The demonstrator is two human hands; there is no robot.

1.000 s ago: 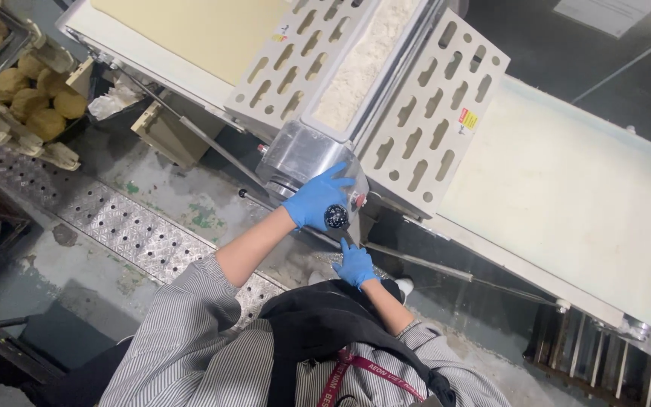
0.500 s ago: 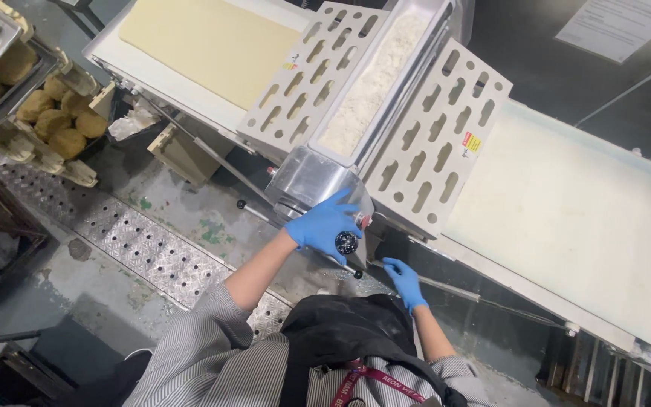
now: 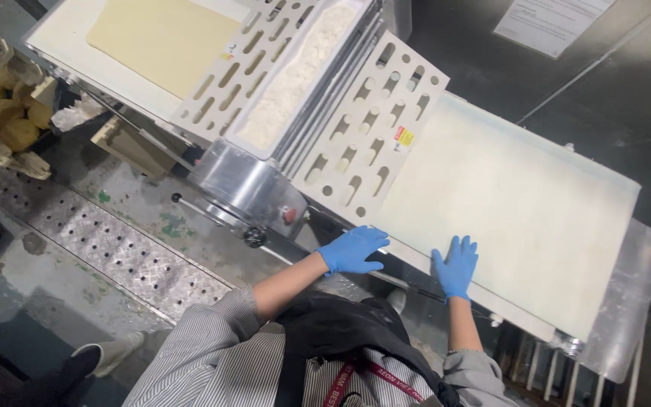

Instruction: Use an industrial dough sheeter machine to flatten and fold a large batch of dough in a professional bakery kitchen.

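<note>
Currently both gloved hands rest flat and open on the near edge of the right belt (image 3: 521,196): left hand (image 3: 352,250), right hand (image 3: 455,265), gripping nothing. Dough sheet (image 3: 161,39) sits on the far belt, apparently not yet rolled through.

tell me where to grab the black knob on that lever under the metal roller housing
Take the round black knob at the lever's free end, coming from the near side where the left hand already is. It stands clear of the metal housing, so fingers could likely wrap right around it.

Matt cloth belt (image 3: 521,196); shiny metal housing (image 3: 246,188); smooth rubber gloves, both hands.
</note>
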